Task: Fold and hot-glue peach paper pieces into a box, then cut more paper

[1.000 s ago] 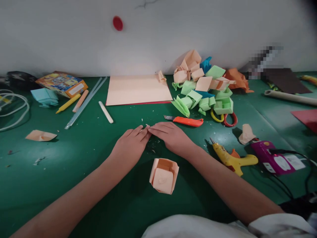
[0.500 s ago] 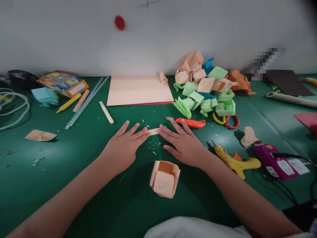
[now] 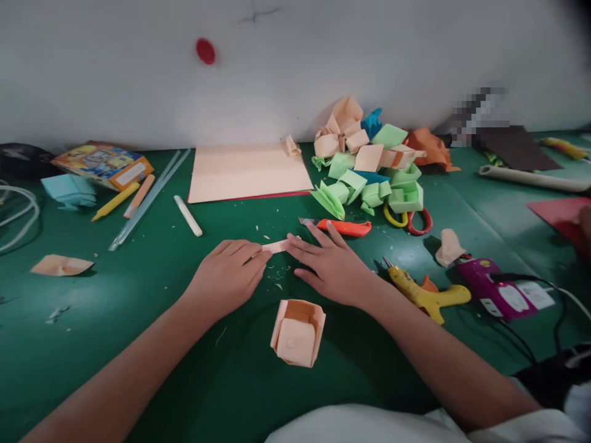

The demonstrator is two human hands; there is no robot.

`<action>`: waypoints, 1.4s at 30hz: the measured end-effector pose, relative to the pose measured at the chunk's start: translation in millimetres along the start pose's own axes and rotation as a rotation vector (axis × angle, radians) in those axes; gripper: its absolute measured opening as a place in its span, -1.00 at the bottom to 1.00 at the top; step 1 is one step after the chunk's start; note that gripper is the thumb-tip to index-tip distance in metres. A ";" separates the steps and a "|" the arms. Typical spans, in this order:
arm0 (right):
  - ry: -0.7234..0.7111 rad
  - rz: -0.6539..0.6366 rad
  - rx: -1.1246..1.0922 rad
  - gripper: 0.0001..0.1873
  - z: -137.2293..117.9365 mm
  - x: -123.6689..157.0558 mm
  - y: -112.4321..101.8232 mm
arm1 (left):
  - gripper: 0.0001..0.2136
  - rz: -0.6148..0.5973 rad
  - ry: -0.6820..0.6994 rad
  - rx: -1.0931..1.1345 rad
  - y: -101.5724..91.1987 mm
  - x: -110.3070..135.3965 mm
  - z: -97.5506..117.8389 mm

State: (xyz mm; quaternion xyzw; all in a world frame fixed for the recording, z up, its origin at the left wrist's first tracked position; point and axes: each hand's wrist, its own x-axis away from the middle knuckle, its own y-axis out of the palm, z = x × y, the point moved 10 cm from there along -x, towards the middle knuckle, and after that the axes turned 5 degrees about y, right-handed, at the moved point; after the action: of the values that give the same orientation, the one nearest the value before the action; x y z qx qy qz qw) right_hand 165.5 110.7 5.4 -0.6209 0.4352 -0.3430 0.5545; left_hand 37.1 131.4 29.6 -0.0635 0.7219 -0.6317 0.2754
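A narrow peach paper strip (image 3: pixel 274 247) lies on the green table between my two hands. My left hand (image 3: pixel 229 271) has its fingers curled together and its fingertips on the strip's left end. Over the right end lies my right hand (image 3: pixel 330 264), its fingers flat and spread, thumb apart, hiding that part of the strip. A folded peach paper box (image 3: pixel 298 335) stands nearer to me, below the hands, its top open. Just beyond my right fingertips is an orange utility knife (image 3: pixel 346 227) with its blade showing. Small white scraps are scattered around the strip.
Folded green and peach paper pieces (image 3: pixel 364 163) are heaped at the back. Peach sheets (image 3: pixel 249 172) lie left of them. Scissors (image 3: pixel 419 221), a yellow glue gun (image 3: pixel 429 295) and a purple power adapter (image 3: pixel 496 289) with cords sit right. Another person's hand (image 3: pixel 585 221) touches red paper (image 3: pixel 556 215).
My left fingers, spread flat before, have drawn together and curled at the strip's end. My right hand stays flat. The view has shifted slightly right, and another person's hand appears at the right edge.
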 end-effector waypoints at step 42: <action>0.343 0.104 0.194 -0.47 120.5 200.1 -49.6 | -0.64 -0.035 -0.105 0.212 15.3 -3.2 -15.8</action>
State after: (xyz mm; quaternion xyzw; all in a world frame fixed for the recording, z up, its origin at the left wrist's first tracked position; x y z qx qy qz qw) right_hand 360.1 -26.3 24.9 -0.4737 0.5196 -0.4548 0.5466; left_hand 36.2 149.6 16.9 -0.0794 0.6342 -0.7051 0.3070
